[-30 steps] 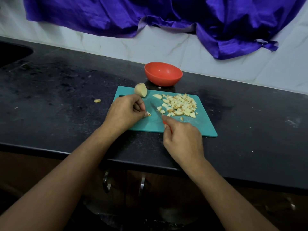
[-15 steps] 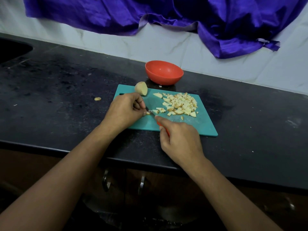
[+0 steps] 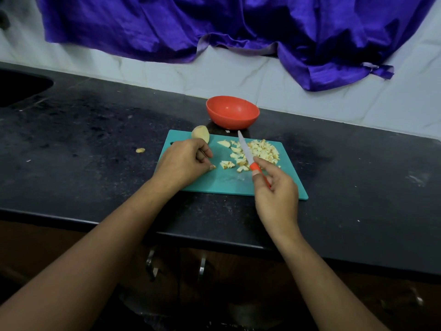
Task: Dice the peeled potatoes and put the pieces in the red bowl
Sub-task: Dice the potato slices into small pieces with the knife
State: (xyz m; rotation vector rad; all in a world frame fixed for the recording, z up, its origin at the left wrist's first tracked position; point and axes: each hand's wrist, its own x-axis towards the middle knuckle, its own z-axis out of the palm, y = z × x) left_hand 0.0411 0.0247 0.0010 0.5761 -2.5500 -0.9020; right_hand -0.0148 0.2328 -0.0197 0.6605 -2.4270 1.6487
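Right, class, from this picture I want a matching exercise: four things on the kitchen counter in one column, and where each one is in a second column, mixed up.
Things
1. bowl
2. knife
3. uncut potato
4. stray scrap

Places
a. on the bare counter, left of the board
b. held in the right hand
c. just beyond the board's far edge
d. at the board's far left corner

Pairs: 1-c, 2-b, 3-d, 4-a
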